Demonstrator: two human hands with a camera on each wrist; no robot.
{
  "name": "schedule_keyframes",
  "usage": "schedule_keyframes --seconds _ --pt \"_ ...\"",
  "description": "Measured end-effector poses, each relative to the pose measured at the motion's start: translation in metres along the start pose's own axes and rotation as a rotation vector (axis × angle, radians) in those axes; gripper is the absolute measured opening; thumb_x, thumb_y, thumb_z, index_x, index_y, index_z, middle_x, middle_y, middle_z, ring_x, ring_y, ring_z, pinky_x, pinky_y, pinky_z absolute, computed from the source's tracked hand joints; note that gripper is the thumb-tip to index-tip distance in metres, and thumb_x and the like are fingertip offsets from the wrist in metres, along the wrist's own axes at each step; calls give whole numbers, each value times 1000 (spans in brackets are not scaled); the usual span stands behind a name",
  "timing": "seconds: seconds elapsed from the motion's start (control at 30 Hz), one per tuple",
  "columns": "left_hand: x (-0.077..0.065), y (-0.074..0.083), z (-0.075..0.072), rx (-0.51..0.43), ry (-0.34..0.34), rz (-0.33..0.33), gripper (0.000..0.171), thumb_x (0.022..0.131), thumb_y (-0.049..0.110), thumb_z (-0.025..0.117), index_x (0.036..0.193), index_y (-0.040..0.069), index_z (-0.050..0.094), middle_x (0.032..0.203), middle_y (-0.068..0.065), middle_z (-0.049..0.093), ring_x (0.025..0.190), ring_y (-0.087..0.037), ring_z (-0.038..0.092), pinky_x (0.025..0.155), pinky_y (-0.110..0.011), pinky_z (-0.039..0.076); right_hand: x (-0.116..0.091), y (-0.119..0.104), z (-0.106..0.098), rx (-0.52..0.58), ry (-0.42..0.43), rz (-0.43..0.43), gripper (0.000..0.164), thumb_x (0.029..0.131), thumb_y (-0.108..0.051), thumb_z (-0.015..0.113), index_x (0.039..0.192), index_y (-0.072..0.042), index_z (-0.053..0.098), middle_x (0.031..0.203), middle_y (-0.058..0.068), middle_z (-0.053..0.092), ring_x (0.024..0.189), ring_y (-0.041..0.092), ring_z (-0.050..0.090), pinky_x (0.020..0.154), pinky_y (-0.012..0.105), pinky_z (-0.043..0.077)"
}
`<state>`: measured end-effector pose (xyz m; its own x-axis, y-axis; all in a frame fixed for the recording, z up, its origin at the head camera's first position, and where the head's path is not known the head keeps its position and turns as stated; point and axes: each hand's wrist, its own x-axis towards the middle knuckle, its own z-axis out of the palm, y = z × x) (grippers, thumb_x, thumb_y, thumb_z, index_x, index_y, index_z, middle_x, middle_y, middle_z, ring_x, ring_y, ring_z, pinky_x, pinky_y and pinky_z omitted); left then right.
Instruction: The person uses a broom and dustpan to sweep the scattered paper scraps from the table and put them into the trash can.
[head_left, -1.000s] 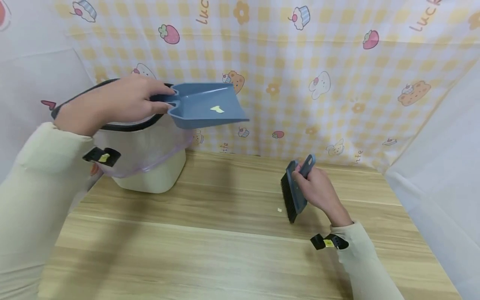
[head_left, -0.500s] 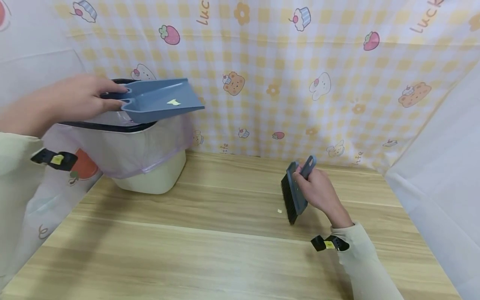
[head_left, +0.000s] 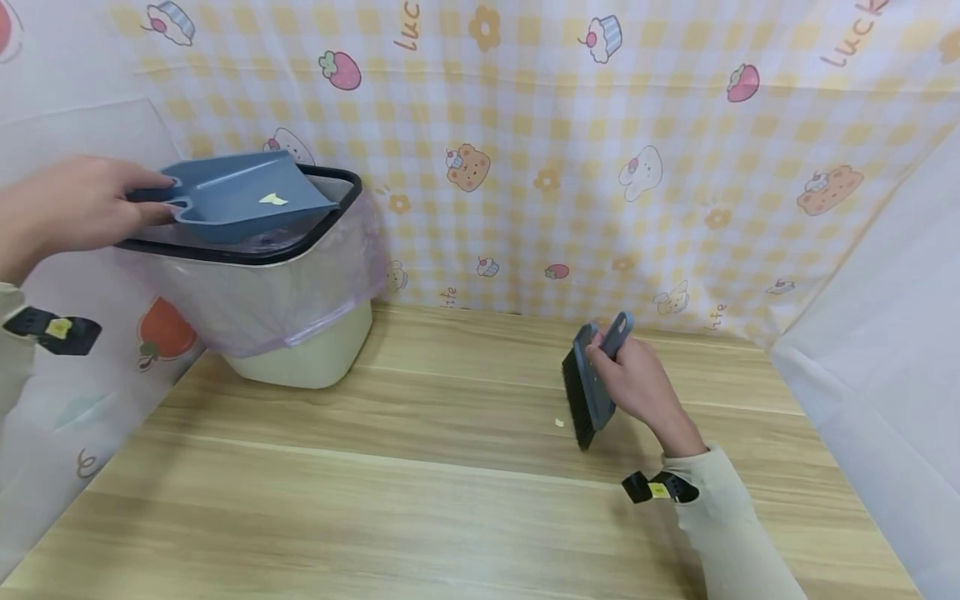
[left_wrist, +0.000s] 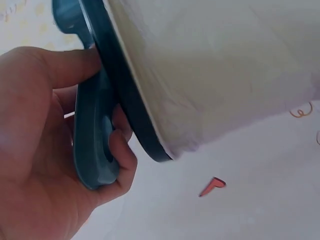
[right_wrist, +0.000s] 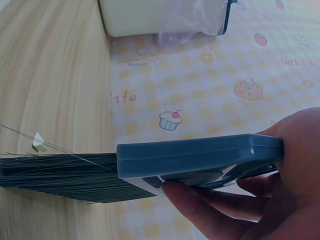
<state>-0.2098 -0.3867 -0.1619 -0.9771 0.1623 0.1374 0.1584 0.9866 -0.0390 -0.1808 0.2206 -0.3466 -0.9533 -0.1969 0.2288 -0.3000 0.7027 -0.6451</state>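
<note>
My left hand (head_left: 90, 204) grips the handle of a blue dustpan (head_left: 240, 193), held over the mouth of a bin (head_left: 300, 364) at the left. A pale scrap (head_left: 273, 200) lies in the pan. In the left wrist view the fingers curl round the dustpan handle (left_wrist: 92, 135), close by the bin's dark rim (left_wrist: 132, 95). My right hand (head_left: 637, 379) holds a blue hand brush (head_left: 597, 387) with dark bristles (head_left: 576, 396) down on the table. Beside the bristles lies a small pale scrap (head_left: 559, 422), seen also in the right wrist view.
A thin purplish bag (head_left: 330, 267) lines the bin and folds over its outside. Behind the wooden table (head_left: 420, 517) hangs a yellow checked cloth (head_left: 525, 167). White sheeting (head_left: 885, 333) stands along the right side, with more at the left.
My left hand has carried the dustpan leftward, from beyond the bin's right side to over its mouth, the scrap staying in it. The right hand and brush look still.
</note>
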Motion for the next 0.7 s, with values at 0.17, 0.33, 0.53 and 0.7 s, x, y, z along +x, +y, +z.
schedule_keyframes --seconds 0.17,0.33,0.53,0.7 --pt "1 -9 5 34 46 -55 48 110 12 57 140 -24 49 141 -53 44 123 -70 47 111 -79 35 0 1 0 4 1 0 30 114 -21 53 88 -8 62 58 -8 36 52 14 35 54 32 36" --pt "0 -9 4 96 102 -60 48 105 8 62 137 -25 51 138 -52 47 119 -68 50 110 -76 39 0 1 0 4 4 -2 27 114 -21 53 91 -8 60 59 -7 37 52 14 37 54 32 36" --pt "-3 -3 0 148 161 -87 49 93 2 71 133 -22 55 123 -48 55 96 -57 58 90 -68 53 0 1 0 0 5 -4 23 114 -20 54 97 -8 61 60 -7 38 53 14 37 54 31 37" --pt "-5 6 -3 175 256 -72 43 83 -7 77 123 -19 65 108 -42 62 86 -50 58 76 -60 56 -1 0 0 3 2 -13 18 114 -19 55 103 -6 62 62 -5 40 54 14 38 54 31 37"
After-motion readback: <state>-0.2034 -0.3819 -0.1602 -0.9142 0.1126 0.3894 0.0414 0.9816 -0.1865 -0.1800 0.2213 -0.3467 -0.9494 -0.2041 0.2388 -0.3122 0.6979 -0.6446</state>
